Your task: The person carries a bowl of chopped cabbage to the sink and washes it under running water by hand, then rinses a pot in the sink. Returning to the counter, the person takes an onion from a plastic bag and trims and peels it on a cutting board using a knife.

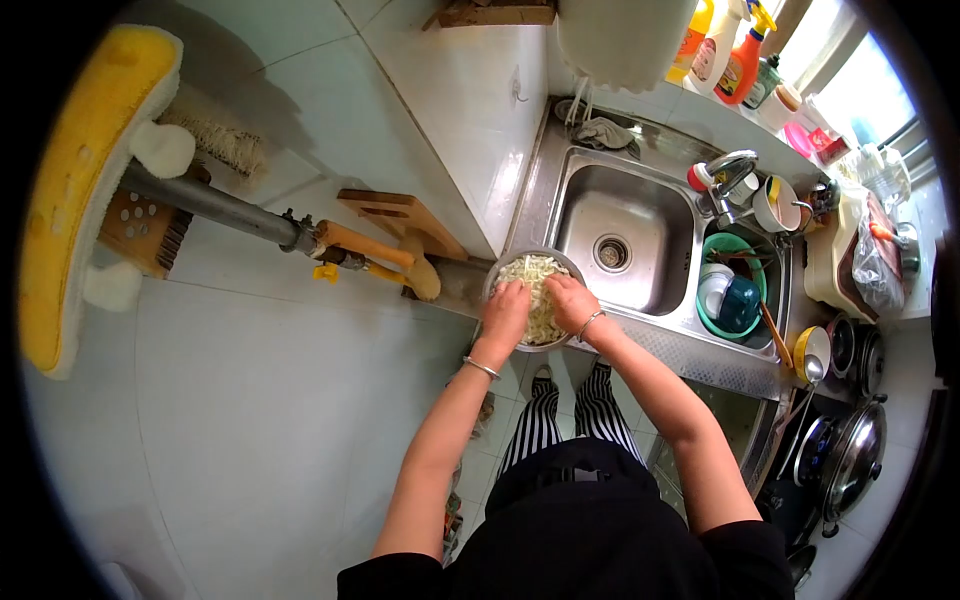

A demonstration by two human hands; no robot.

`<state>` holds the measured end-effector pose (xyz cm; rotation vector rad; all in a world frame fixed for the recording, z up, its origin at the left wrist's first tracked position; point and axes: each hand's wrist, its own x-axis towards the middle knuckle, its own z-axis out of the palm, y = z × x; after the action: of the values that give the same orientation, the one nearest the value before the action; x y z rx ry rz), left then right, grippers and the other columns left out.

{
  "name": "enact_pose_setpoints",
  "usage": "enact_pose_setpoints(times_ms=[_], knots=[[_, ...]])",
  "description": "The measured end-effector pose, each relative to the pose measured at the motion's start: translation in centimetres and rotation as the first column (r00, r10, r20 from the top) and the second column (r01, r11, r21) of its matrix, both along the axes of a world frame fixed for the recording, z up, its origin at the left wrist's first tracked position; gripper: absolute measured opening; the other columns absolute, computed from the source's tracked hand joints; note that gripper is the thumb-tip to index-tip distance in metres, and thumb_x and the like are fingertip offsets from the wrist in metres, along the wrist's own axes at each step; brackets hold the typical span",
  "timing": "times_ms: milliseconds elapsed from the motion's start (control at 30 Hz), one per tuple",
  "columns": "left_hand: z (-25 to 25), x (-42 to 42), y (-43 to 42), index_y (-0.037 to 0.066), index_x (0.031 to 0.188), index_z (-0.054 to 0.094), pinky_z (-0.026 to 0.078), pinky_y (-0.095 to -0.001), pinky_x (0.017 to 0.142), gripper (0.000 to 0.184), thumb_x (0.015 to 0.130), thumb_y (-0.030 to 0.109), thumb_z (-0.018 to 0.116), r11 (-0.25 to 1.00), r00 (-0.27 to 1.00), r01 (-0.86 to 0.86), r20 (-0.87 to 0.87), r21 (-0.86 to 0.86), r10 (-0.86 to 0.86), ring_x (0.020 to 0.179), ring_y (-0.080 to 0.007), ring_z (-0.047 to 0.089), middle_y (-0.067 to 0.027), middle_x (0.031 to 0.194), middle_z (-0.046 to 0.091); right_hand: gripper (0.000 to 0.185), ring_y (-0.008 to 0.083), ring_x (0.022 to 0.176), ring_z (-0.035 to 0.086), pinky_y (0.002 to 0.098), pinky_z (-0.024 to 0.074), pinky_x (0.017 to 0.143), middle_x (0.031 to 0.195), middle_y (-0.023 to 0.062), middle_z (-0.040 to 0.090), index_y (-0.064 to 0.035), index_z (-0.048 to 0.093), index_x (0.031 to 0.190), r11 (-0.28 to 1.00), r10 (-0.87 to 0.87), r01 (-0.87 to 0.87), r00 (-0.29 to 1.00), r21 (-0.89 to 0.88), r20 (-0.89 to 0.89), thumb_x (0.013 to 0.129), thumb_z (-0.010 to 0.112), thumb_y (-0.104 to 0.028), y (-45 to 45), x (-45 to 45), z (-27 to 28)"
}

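A round metal bowl [491, 284] sits at the left front of the sink counter, filled with pale chopped vegetable [537, 270] that looks like cabbage. Both hands are in it. My left hand [507, 313] presses in from the left side, fingers curled into the pieces. From the right, my right hand [573, 302] reaches in with its fingers bent over the vegetable. The fingertips of both are partly hidden among the pieces. Each wrist wears a silver bangle.
Right of the bowl lies the steel sink basin [654, 283], with a faucet [735, 175] behind. A green basin [712, 318] of dishes fills the second basin. Wooden boards [385, 212] and a pipe [215, 205] stand left. A lidded pot [855, 455] is at far right.
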<state>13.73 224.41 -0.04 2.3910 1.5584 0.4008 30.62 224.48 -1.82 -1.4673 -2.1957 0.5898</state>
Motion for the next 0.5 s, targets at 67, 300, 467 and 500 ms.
enact_pose_setpoints(times_ms=[67, 300, 467, 500], knots=[[-1.1, 0.0, -0.1, 0.006, 0.088, 0.06, 0.05, -0.0381, 0.073, 0.013, 0.078, 0.004, 0.052, 0.996, 1.0, -0.006, 0.007, 0.089, 0.005, 0.091, -0.0282, 0.056, -0.0079, 0.091, 0.057, 0.036, 0.0331, 0.109, 0.052, 0.0397, 0.0443, 0.09, 0.117, 0.0175, 0.055, -0.0015, 0.053, 0.11, 1.0, 0.006, -0.007, 1.0, 0.022, 0.031, 0.074, 0.05, -0.001, -0.4, -0.2, -1.2], [2.4, -0.8, 0.4, 0.007, 0.101, 0.061, 0.049, -0.0414, 0.074, 0.024, 0.079, 0.002, 0.052, 0.999, 0.994, 0.016, 0.112, -0.033, -0.012, 0.087, -0.0329, 0.06, -0.0126, 0.094, 0.063, 0.042, 0.0302, 0.098, 0.061, 0.0362, 0.0485, 0.085, 0.113, 0.018, 0.06, 0.0005, 0.052, 0.119, 0.98, -0.093, 0.064, 0.984, -0.191, -0.149, 0.078, 0.047, 0.004, 0.6, 0.6, 1.2], [4.7, -0.7, 1.3, 0.007, 0.097, 0.063, 0.05, -0.0435, 0.068, 0.018, 0.082, 0.008, 0.054, 0.986, 0.939, -0.119, 0.31, -0.113, 0.149, 0.079, -0.0338, 0.063, -0.0172, 0.087, 0.065, 0.027, 0.0173, 0.094, 0.064, 0.0259, 0.051, 0.08, 0.105, 0.0103, 0.065, 0.0047, 0.058, 0.112, 0.764, -0.516, -0.08, 0.52, -0.64, -0.681, 0.088, 0.047, 0.004, 1.9, 1.5, 2.9], [5.5, -0.6, 1.2, 0.007, 0.096, 0.063, 0.05, -0.0431, 0.067, 0.016, 0.084, 0.01, 0.054, 0.981, 0.932, -0.134, 0.319, -0.137, 0.172, 0.077, -0.0343, 0.063, -0.018, 0.085, 0.064, 0.026, 0.017, 0.093, 0.064, 0.0259, 0.051, 0.079, 0.103, 0.0108, 0.066, 0.0037, 0.058, 0.112, 0.778, -0.513, -0.085, 0.487, -0.622, -0.707, 0.088, 0.048, 0.002, 2.0, 1.5, 3.4]])
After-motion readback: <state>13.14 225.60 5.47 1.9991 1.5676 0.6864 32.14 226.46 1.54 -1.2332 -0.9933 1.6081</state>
